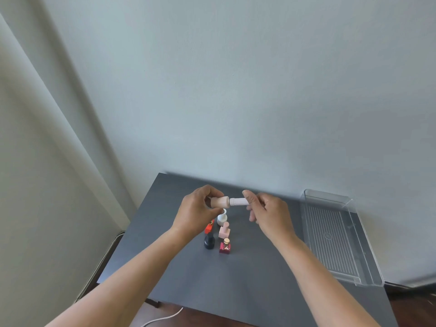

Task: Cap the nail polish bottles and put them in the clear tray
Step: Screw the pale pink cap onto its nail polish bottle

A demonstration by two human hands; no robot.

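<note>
Left hand (195, 210), right hand (270, 214), held bottle (219, 202), five standing bottles (224, 230), one tray (330, 234)

Tray (330, 232) at table (247, 279) right edge, against wall (259, 90). Bottle cluster (219, 234) mid-table, well left of tray. Held bottle (220, 201) above cluster, between left hand (197, 208) and right hand (267, 214); cap (238, 201) apparently at its right end.

The table (247, 279) is finished in a matt dark grey surface, and the clear tray (330, 241) is made of glossy transparent plastic with a ribbed floor. The beige bottle (220, 201) is given a smooth matt finish, its white cap (238, 201) is ribbed lengthwise, and the magenta bottle (224, 249) is topped with a shiny, metal-looking gold cap (226, 241).
</note>
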